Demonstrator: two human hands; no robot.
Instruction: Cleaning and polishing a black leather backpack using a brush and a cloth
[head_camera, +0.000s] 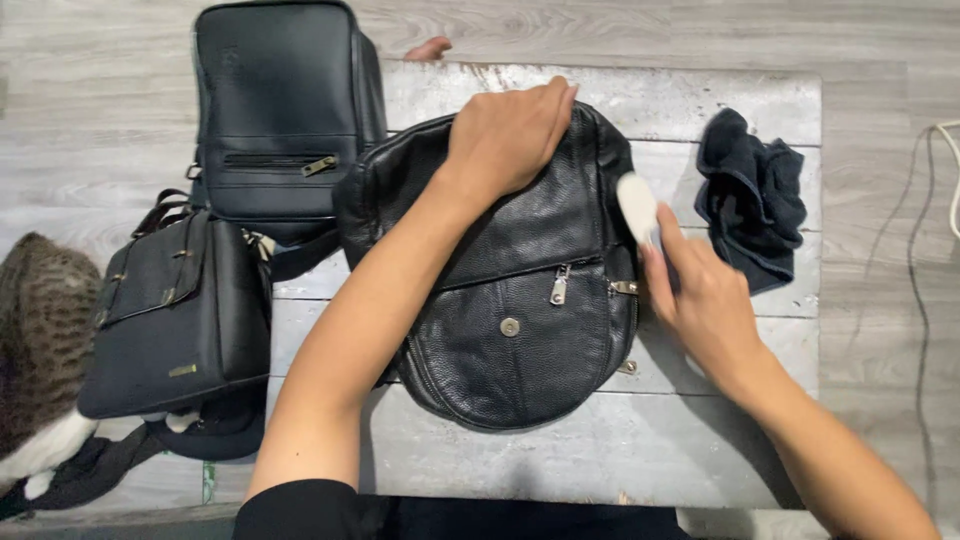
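- Black pebbled leather bag lies flat on the whitewashed wooden table, zip pulls (silver) facing up
- right hand pinches a small white brush against the bag's right edge
- left hand presses palm-down on the bag's top, fingers curled over it
- dark cloth lies crumpled beyond the brush

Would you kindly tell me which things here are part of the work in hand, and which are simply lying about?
In use:
- round black leather bag, pressed down at its top by the left hand
- small white brush or pad, held by the right hand against the bag's side

Lying about:
- dark cloth
- boxy black bag
- flap bag
- cat
- cable
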